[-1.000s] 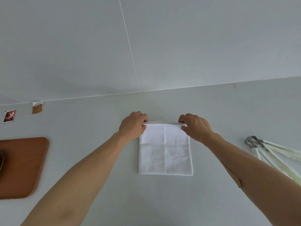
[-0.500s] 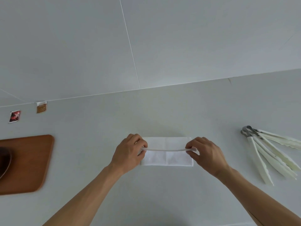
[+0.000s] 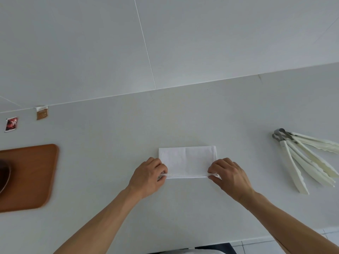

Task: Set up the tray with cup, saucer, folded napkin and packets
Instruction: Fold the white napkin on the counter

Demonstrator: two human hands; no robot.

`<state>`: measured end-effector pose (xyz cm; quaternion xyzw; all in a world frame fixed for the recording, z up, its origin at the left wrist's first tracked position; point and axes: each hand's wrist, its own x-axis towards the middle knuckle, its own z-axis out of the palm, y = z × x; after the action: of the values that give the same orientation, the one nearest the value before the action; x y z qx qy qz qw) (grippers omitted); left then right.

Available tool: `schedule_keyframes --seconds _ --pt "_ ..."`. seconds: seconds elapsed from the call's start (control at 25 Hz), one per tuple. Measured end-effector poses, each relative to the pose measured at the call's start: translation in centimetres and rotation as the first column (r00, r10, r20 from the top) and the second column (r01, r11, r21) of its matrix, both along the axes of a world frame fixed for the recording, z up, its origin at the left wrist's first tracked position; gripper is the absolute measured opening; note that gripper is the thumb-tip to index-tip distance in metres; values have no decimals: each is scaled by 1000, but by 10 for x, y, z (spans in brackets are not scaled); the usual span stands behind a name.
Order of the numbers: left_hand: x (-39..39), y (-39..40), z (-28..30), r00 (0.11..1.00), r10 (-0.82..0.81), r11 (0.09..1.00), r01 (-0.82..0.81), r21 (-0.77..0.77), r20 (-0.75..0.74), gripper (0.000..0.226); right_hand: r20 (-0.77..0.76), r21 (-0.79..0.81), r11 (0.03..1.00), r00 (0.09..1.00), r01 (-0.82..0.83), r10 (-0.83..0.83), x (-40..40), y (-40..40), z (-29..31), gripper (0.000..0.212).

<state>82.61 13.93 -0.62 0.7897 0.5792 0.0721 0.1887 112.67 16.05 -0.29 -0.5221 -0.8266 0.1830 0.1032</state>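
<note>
Napkin: the white napkin [image 3: 187, 162] lies on the counter [image 3: 238, 110], folded to a strip.
Grip: left hand [image 3: 149, 176] and right hand [image 3: 229, 176] each pinch a near corner.
Doing it well: line the edges up, then press the crease flat.
Tray: the wooden tray [image 3: 31, 176] sits well to the left.

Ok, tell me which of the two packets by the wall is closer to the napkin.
The brown packet, right of the red packet, which lies nearer the counter's left end and farther from the napkin.
</note>
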Motion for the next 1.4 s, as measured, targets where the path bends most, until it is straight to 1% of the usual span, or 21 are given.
schedule_keyframes --seconds 0.2,0.36,0.44,0.52,0.56,0.64,0.68,0.72,0.76,0.88,0.96,1.04,1.12,1.2,1.32,1.4 --pt "-1 -4 -4 999 -30 999 29 -33 -26 19 26 52 999 1000 -17 16 3 -1 -5 22" --pt "3 -6 -9 998 -40 997 37 -68 -39 7 45 61 998 999 0 -3 4 -6 -10 23" --pt "4 -6 -10 997 -35 994 27 -105 -73 11 65 65 998 998 9 -13 2 -8 -9 24" --pt "5 -2 -6 992 -48 992 34 -124 -113 21 55 122 993 998 11 -18 -5 -10 -5 21" --pt "8 3 -2 993 -46 995 36 -97 -105 25 32 161 987 999 20 -26 -12 -10 -4 20" --pt "21 15 1 1000 19 997 -16 82 -25 23 6 201 979 999 34 -36 -31 -6 -2 28" --pt "31 21 1 998 55 982 -55 179 6 19 27 191 981 999 27 -33 -43 -3 -2 35" --pt "42 27 0 996 88 966 -88 242 10 17 68 160 987 997 14 -25 -54 2 -4 42" --pt "53 30 -5 993 116 959 -109 261 -12 21 116 113 994 993 0 -13 -62 7 -6 48" --pt "75 24 -31 978 143 982 -121 148 -150 46 232 22 998 972 -53 46 -67 16 -24 56" --pt "78 16 -45 965 169 984 -155 84 -199 53 285 -3 994 953 -109 105 -59 20 -39 59" --pt "79 14 -52 961 182 983 -178 41 -207 57 294 -25 992 948 -121 124 -54 24 -49 62" --pt "78 16 -53 958 178 984 -177 26 -227 60 294 -39 993 948 -112 119 -53 27 -54 64" --pt "66 13 -55 949 213 977 -211 32 -234 66 305 -29 994 946 -103 106 -49 28 -56 64" --pt "46 7 -57 946 229 973 -227 35 -229 71 297 -12 1000 955 -6 9 -29 34 -53 65" --pt "42 6 -58 944 228 973 -232 14 -240 72 302 -27 999 953 16 -7 -21 35 -54 65"
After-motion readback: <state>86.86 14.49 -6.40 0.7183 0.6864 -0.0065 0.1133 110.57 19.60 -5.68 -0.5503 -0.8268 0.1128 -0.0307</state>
